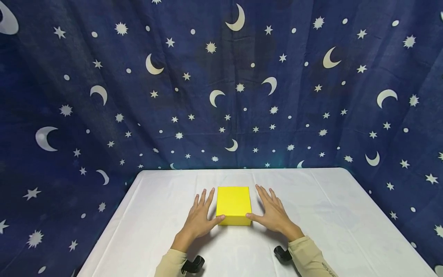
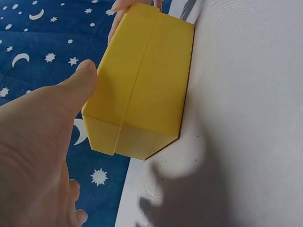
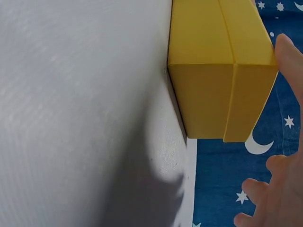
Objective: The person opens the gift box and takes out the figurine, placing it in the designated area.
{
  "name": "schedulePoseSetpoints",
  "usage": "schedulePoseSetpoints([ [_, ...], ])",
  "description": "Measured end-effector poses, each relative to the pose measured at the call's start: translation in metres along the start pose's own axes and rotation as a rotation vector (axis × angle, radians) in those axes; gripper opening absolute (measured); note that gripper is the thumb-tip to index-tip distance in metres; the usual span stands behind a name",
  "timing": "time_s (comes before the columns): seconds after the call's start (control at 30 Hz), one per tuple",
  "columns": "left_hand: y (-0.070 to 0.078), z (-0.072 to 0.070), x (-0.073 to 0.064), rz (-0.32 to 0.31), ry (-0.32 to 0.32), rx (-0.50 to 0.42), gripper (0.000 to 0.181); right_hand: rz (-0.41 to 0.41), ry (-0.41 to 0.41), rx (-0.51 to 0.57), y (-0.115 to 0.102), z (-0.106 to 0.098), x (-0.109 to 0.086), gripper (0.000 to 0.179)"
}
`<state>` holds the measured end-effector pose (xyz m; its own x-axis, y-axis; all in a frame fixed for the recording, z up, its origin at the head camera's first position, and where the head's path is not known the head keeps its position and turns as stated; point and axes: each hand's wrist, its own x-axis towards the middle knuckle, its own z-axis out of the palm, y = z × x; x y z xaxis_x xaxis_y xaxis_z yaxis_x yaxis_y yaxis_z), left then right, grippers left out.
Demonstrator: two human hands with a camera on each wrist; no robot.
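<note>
A yellow box [image 1: 233, 202] with a fitted lid sits on the white table, its lid seam showing in the left wrist view on the box [image 2: 151, 71]. My left hand [image 1: 199, 219] is at its left side, fingers spread and straight, thumb tip right at the near top edge. On the other side my right hand [image 1: 273, 213] mirrors it, fingers extended past the box's right side and thumb at the near right corner. In the right wrist view the thumb of the right hand [image 3: 284, 189] meets the lid's edge of the box [image 3: 208, 99].
The white table [image 1: 138, 215] has rounded far corners. Behind it hangs a dark blue curtain [image 1: 200, 146] with moons and stars. Black wrist-worn devices [image 1: 194, 265] stick out under both beige sleeves [image 1: 171, 263], close over the table.
</note>
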<state>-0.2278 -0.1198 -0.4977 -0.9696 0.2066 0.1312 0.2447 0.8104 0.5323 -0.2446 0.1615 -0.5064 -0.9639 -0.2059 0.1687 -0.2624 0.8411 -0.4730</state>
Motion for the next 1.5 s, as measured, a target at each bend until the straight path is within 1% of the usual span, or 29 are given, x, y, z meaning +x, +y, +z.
schedulePoseSetpoints([
  [0.1,0.0002,-0.0002,0.0005,0.018,-0.022,-0.027,0.094,0.006,-0.031,0.043,-0.0007,0.0,-0.0009,0.11],
  [0.23,-0.0014,0.0001,0.001,0.06,-0.076,-0.103,0.091,0.023,-0.089,0.103,-0.0033,0.0006,-0.0026,0.112],
  [0.33,-0.0032,0.0016,0.0017,0.092,-0.119,-0.159,0.09,0.013,-0.127,0.168,-0.0034,0.0026,-0.0029,0.11],
  [0.4,-0.0041,0.0027,0.0025,0.099,-0.142,-0.18,0.09,-0.008,-0.142,0.216,-0.0027,0.0038,-0.0022,0.108],
  [0.47,-0.0044,0.0032,0.0036,0.107,-0.151,-0.201,0.09,-0.017,-0.157,0.257,-0.0023,0.0045,-0.0011,0.105],
  [0.67,-0.0041,0.0017,0.005,0.126,-0.152,-0.273,0.086,-0.015,-0.188,0.358,-0.0034,0.006,0.0018,0.101],
  [0.77,-0.0041,0.0013,0.0055,0.121,-0.156,-0.299,0.086,-0.016,-0.204,0.412,-0.0041,0.0062,0.0025,0.101],
  [0.87,-0.0039,0.0009,0.0064,0.115,-0.153,-0.313,0.085,-0.014,-0.207,0.439,-0.0049,0.0056,0.003,0.101],
  [1.13,-0.0042,0.0012,0.0086,0.113,-0.131,-0.301,0.085,-0.03,-0.201,0.466,-0.0053,0.0045,0.0038,0.099],
  [1.37,-0.0026,-0.0007,0.008,0.112,-0.122,-0.326,0.085,-0.029,-0.173,0.462,-0.007,0.0026,0.0039,0.097],
  [1.5,-0.0019,-0.0018,0.008,0.119,-0.101,-0.316,0.086,-0.036,-0.162,0.464,-0.0084,0.0002,0.0047,0.097],
])
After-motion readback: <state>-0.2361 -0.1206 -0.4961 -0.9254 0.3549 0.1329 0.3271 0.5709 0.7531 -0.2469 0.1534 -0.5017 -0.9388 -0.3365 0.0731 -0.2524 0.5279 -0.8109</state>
